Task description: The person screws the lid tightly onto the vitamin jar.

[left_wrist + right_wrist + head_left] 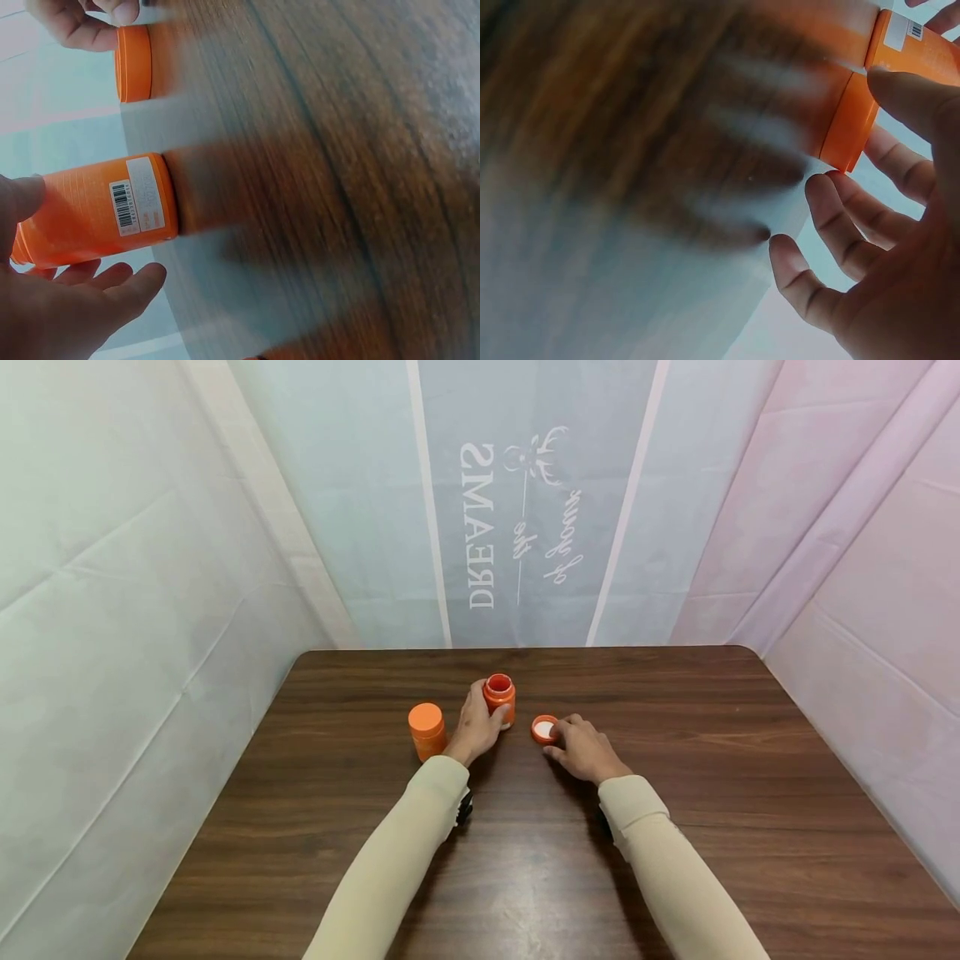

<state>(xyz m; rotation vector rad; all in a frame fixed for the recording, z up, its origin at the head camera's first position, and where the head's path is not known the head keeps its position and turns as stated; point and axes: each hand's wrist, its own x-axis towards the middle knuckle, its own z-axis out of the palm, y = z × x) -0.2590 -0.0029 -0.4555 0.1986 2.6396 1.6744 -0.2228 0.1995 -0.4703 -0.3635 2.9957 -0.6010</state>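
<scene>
An orange plastic bottle (499, 697) with its mouth uncovered stands upright on the table. My left hand (477, 723) grips its upper part from the left, thumb in front. In the left wrist view, the bottle (97, 210) shows a white barcode label low on its side. To its right lies an orange screw cap (543, 729), white inside facing up. My right hand (585, 748) is at the cap's right edge, fingertips touching or very near it. From the right wrist, the thumb and loosely bent fingers sit beside the cap (850, 124), spread apart.
A second orange bottle (427, 731), lid on, stands just left of my left hand. The dark wood table (517, 860) ends at a back edge close behind the bottles. Fabric curtains (540, 502) hang behind and along both sides.
</scene>
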